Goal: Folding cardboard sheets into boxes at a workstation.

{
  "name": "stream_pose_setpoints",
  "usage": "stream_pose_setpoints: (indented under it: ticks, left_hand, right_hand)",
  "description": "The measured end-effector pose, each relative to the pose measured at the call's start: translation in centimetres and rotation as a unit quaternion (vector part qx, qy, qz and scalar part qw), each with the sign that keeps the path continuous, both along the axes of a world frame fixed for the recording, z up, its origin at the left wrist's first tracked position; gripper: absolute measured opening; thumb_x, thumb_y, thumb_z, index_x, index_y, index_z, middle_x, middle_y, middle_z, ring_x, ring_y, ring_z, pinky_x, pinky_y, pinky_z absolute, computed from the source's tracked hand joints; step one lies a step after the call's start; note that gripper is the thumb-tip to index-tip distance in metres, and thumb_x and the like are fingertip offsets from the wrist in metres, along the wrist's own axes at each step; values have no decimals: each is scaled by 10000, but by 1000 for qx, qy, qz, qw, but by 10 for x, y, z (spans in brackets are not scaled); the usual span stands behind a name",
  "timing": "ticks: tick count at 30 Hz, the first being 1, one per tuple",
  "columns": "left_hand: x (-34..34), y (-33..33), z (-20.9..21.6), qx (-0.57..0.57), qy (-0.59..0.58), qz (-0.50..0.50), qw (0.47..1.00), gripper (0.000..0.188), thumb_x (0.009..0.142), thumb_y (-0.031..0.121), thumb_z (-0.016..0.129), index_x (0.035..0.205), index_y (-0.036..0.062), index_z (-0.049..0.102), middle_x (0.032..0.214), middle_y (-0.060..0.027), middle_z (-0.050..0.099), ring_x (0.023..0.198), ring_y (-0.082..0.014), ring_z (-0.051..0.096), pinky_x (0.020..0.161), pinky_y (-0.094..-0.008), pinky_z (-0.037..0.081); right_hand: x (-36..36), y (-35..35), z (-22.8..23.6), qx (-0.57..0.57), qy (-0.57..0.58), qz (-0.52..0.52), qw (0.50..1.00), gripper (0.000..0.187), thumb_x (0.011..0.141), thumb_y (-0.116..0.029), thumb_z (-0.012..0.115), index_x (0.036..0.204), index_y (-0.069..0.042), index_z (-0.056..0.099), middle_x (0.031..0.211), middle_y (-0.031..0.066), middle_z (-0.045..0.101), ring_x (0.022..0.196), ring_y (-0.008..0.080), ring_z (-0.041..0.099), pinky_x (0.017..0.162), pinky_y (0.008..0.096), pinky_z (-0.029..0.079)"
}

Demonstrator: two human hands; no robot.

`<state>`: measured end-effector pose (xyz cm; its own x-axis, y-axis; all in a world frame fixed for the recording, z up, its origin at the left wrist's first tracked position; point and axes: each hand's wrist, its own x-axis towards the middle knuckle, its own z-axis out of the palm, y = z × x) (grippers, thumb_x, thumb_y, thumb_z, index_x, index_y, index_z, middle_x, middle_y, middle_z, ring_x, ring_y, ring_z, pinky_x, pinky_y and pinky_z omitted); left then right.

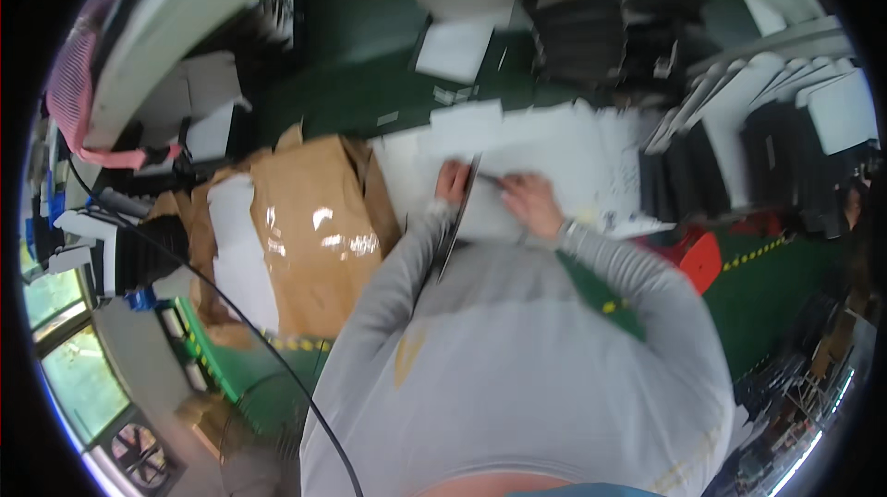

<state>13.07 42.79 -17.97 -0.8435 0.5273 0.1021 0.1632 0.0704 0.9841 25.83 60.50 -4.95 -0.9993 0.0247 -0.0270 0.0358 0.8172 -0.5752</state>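
My left hand (451,181) is closed on a thin dark-edged panel (459,220), which stands nearly on edge in front of my body. To its right, my right hand (532,203) is closed, with the fingers pointing toward the panel. A small dark thing (493,180) shows at its fingertips, too blurred to name. Both hands are above a white sheet-covered work surface (564,148) with dark markings near its right side.
On the left sits a bulky package in brown paper (314,229) with shiny clear tape. Black and white folded pieces (776,127) stand in a row at right. A red rounded part (699,259) is below them. A black cable (249,317) crosses the lower left.
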Motion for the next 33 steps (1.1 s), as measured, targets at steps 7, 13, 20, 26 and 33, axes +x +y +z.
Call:
stream_pose_setpoints:
  ticks: [7,13,20,26,33]
  left_hand:
    - [9,-8,0,149,-439,44,885,156,934,175,431,894,49,514,888,-109,602,709,-157,513,646,-257,427]
    - [8,-8,-9,114,-337,21,934,269,945,234,410,927,32,587,839,-80,568,705,-149,497,646,-262,421]
    - [-3,5,-12,78,-172,12,982,303,899,204,424,920,61,691,708,-110,527,680,-243,499,662,-351,413]
    - [3,0,38,-42,29,-17,999,239,869,186,477,856,56,678,770,-149,630,713,-317,551,674,-379,424]
    - [11,1,21,42,-98,-8,994,208,838,178,514,873,76,691,643,-167,552,571,-301,515,538,-386,386]
  right_hand:
    - [-16,8,13,187,33,89,978,516,780,-123,479,1293,-99,426,1036,128,552,787,249,582,705,365,465]
    - [-5,-1,7,116,92,63,987,492,810,-181,521,1293,-116,455,1104,86,546,962,259,510,844,372,387]
    - [-34,5,16,37,10,57,998,315,823,-211,554,1102,-66,561,889,141,559,844,322,552,716,418,457]
    - [-28,0,-23,104,90,56,989,281,800,-118,495,1066,-48,552,821,151,530,758,328,551,636,414,459]
    - [-15,29,-3,130,2,201,971,346,817,-111,469,1147,-10,492,935,164,564,838,304,585,728,387,496]
